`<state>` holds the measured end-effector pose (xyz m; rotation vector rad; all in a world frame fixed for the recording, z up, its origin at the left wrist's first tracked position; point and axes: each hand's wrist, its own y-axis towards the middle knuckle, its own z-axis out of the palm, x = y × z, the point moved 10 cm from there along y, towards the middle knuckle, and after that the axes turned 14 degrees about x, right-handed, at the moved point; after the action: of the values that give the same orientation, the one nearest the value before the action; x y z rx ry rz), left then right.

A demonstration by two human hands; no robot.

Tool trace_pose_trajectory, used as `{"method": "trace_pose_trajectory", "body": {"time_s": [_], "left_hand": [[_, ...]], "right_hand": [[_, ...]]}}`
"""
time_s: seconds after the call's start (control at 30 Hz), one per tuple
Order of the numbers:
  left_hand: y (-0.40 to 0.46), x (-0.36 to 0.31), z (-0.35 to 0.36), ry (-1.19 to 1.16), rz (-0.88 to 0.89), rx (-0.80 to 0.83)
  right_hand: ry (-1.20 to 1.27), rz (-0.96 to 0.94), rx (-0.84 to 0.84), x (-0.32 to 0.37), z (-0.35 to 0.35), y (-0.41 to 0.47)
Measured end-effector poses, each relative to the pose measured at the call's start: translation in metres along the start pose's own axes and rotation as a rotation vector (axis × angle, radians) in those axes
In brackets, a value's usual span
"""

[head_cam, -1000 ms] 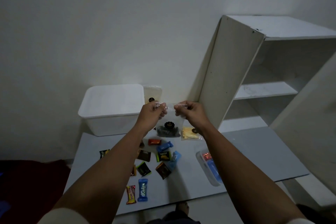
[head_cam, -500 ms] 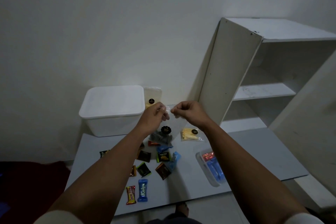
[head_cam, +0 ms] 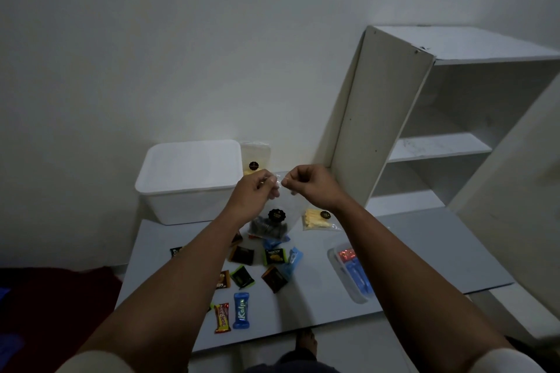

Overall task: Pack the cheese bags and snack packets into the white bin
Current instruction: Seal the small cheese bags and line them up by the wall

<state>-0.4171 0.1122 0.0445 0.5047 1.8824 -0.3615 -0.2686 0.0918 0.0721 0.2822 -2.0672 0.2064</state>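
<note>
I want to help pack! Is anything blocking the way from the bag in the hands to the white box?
Nothing visible. Both hands, left hand and right hand, pinch the clear bag just right of the white bin, whose top looks open.

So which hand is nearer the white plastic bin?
Left. The left hand is just right of the white plastic bin; the right hand is further right.

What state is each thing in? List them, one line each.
Left hand: pinching the clear bag's top edge.
Right hand: pinching the same edge.
Clear bag: held up, dark contents at bottom.
White bin: lid on.
Cheese bag: lying flat on the board.
Snack packets: scattered loose, unpacked.
Clear tub: open, holding packets.
</note>
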Motion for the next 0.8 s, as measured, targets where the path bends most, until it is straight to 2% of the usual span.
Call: {"method": "trace_pose_trajectory", "body": {"time_s": [0.2,0.3,0.43,0.67,0.8], "left_hand": [[-0.007,0.008,0.002,-0.116,-0.038,-0.002],[-0.008,0.009,0.003,-0.086,-0.018,0.003],[-0.011,0.015,-0.008,-0.132,-0.037,-0.099],[-0.014,0.023,-0.004,-0.275,-0.087,-0.084],[-0.010,0.022,-0.009,-0.256,-0.079,-0.121]], "right_hand": [[-0.084,0.008,0.079,-0.001,0.014,0.000],[-0.030,-0.005,0.045,-0.003,0.012,-0.005],[0.044,0.003,-0.030,-0.012,0.005,-0.015],[0.073,-0.007,0.000,-0.010,0.005,-0.017],[0.233,0.021,-0.067,-0.025,-0.003,-0.020]]}}
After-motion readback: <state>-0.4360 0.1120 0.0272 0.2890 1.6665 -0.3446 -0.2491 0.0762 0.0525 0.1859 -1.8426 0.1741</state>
